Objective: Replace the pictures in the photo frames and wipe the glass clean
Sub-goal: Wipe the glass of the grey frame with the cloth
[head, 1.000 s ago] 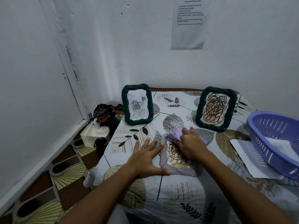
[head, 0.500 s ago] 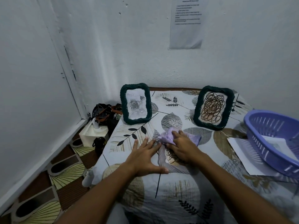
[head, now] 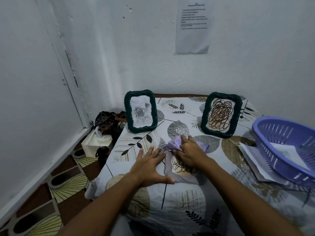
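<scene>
A pale grey photo frame with a brown scribble picture lies flat on the leaf-patterned bedsheet. My right hand presses a crumpled lilac cloth onto the upper part of its glass. My left hand lies flat with spread fingers against the frame's left edge, thumb along its lower left corner. Two dark green woven frames stand upright at the back: the left one holds a grey rose picture, the right one a brown scribble picture.
A purple plastic basket with paper inside stands at the right, over loose white sheets. Left of the bed, on the patterned floor, are a white tissue box and dark bags. A printed sheet hangs on the wall.
My right hand and the cloth have shifted slightly up and left over the flat frame's glass. My left hand stays flat at the frame's left edge.
</scene>
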Available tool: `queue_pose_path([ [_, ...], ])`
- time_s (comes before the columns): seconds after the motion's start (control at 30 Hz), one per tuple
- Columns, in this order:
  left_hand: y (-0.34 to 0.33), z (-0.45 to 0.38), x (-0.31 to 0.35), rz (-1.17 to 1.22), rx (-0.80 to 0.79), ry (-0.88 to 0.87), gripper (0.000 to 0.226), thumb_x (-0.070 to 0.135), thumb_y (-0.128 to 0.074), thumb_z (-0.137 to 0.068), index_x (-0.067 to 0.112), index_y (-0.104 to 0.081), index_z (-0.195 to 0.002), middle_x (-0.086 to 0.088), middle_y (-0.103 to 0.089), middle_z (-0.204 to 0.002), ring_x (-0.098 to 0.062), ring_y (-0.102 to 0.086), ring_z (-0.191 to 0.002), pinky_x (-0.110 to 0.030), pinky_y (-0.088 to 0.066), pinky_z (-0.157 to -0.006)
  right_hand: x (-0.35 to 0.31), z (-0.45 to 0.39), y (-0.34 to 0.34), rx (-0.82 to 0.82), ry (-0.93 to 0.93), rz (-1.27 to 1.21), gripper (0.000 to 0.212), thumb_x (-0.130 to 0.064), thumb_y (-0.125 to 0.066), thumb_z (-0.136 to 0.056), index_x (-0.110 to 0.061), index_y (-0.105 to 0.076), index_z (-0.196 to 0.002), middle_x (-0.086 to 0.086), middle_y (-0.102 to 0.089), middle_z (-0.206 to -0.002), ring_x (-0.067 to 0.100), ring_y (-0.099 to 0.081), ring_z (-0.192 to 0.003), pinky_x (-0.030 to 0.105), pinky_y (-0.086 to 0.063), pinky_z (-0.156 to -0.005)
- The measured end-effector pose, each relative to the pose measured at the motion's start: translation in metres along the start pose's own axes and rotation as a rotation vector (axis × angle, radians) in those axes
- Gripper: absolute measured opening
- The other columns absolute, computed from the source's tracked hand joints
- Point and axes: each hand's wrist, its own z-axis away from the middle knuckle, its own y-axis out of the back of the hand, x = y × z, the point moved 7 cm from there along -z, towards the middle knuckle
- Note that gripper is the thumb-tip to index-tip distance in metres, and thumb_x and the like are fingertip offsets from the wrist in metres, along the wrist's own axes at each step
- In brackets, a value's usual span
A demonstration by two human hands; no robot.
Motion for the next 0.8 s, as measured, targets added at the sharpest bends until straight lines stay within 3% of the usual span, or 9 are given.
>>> queue_pose_path([
  [0.17,-0.002,-0.003,-0.002,0.021,0.020,-0.010,0.121,0.100,-0.029,-0.050,0.038,-0.012,-0.152,0.002,-0.003,-0.163,-0.016,0.007,-0.149,-0.056,0.007,-0.117,-0.007,0.036,-0.009,-0.032,0.118,-0.019,0.051,-0.049,-0.037,-0.098,-0.012,-0.062,-0.123,0.006,-0.007,-0.161,0.027,0.000,-0.148,0.043,-0.013,-0.118],
  [0.27,-0.004,-0.003,-0.004,0.025,0.023,-0.003,0.123,0.100,-0.031,-0.050,0.033,-0.015,-0.153,0.004,-0.002,-0.163,-0.015,0.008,-0.149,-0.056,0.007,-0.117,-0.010,0.057,-0.013,-0.046,0.157,-0.021,0.057,-0.050,-0.039,-0.097,-0.001,-0.068,-0.100,0.002,-0.009,-0.161,0.023,-0.002,-0.148,0.039,-0.017,-0.117],
  [0.47,-0.003,-0.003,-0.003,0.012,0.020,-0.012,0.123,0.101,-0.031,-0.049,0.036,-0.014,-0.153,0.003,-0.004,-0.163,-0.017,0.006,-0.149,-0.054,0.008,-0.118,-0.003,0.033,-0.005,-0.035,0.059,0.008,0.055,-0.052,-0.034,-0.098,-0.010,-0.064,-0.116,0.004,-0.004,-0.161,0.029,0.001,-0.148,0.049,-0.019,-0.117],
  [0.63,-0.002,-0.003,-0.004,0.005,0.021,-0.005,0.121,0.099,-0.034,-0.052,0.038,-0.008,-0.153,0.002,-0.002,-0.163,-0.018,0.007,-0.149,-0.054,0.008,-0.118,-0.007,0.019,-0.002,0.000,0.043,-0.016,0.051,-0.046,-0.036,-0.100,-0.010,-0.056,-0.130,0.007,-0.005,-0.161,0.031,0.000,-0.148,0.045,-0.012,-0.118],
  [0.8,-0.001,-0.004,-0.003,0.026,0.033,-0.004,0.120,0.098,-0.037,-0.051,0.036,-0.019,-0.152,0.004,-0.006,-0.163,-0.017,0.004,-0.149,-0.054,0.007,-0.118,-0.010,0.048,-0.012,-0.037,0.127,-0.009,0.055,-0.050,-0.037,-0.098,-0.006,-0.065,-0.117,0.005,-0.009,-0.161,0.025,-0.004,-0.148,0.039,-0.014,-0.118],
])
